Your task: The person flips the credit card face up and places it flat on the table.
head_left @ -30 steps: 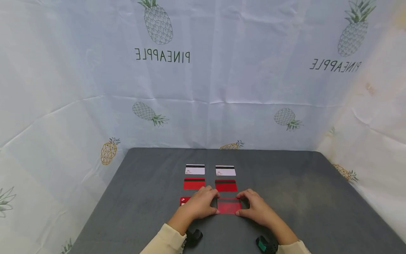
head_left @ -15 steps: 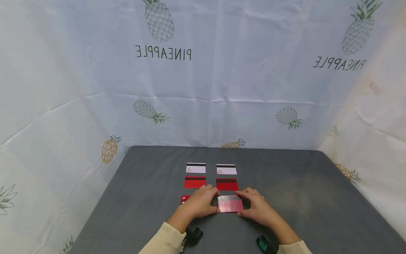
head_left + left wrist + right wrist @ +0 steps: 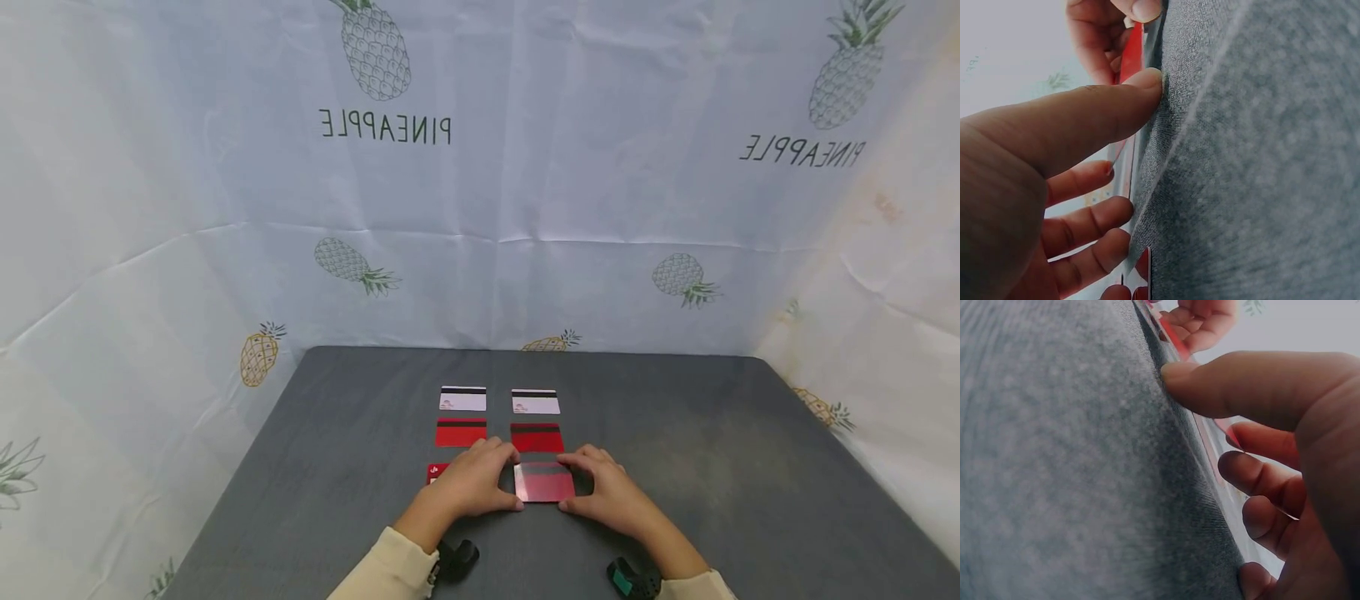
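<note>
A red plastic card (image 3: 543, 485) with a dark stripe along its far edge lies between my two hands, with a pale sheen across its surface. My left hand (image 3: 477, 479) pinches its left end, thumb at the near corner and fingertips at the far one. At its right end my right hand (image 3: 609, 490) holds it the same way. The left wrist view shows the card (image 3: 1132, 53) as a thin red strip close over the dark table, partly behind the left thumb. In the right wrist view, the card (image 3: 1175, 340) runs toward the other hand.
Beyond the hands lie two red striped cards (image 3: 461, 432) (image 3: 536, 437), with two white striped cards (image 3: 462, 398) (image 3: 536, 402) behind them. Another red card (image 3: 436, 472) is mostly hidden by my left hand. A pineapple-print curtain (image 3: 495, 200) surrounds the dark grey table (image 3: 337, 500).
The held card's surface has turned from plain red to a paler sheen, brightest half a second ago. Both hands keep their hold and have barely moved; the head view has shifted slightly.
</note>
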A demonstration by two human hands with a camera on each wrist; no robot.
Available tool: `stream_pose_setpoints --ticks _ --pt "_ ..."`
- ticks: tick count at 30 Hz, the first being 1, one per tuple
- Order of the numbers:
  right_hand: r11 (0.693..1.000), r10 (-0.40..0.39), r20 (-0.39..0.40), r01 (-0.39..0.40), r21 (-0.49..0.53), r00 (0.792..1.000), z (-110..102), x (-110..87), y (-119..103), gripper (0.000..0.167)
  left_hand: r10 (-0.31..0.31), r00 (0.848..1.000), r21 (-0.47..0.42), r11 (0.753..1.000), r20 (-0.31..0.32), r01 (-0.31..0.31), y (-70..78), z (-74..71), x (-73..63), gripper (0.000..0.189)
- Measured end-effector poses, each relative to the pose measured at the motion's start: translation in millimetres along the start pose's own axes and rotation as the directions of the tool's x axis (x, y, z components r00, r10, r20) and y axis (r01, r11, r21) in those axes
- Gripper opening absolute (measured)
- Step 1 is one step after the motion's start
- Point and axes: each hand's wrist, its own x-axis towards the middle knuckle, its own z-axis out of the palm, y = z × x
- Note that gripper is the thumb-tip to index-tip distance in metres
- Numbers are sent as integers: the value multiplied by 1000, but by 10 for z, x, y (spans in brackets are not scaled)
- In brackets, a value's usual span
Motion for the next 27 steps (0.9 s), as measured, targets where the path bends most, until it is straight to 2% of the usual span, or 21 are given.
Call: stream_pose_setpoints --ticks 9,14,20,27 --pt "1000 -26 -8 25 -14 1000 -6 22 12 57 1 1000 -21 1000 -4 -1 5 -47 -3 52" --pt "999 -44 1 44 -17 999 -10 11 1 58 0 1000 -25 1000 1 1 -1 -37 -3 52" --pt "999 -27 13 27 -29 1000 7 -10 9 59 11 1000 -32 999 5 -11 -2 -7 -13 52" --pt "998 -35 1 35 -55 999 21 -11 4 60 30 999 -27 999 -20 -31 -5 6 4 52"
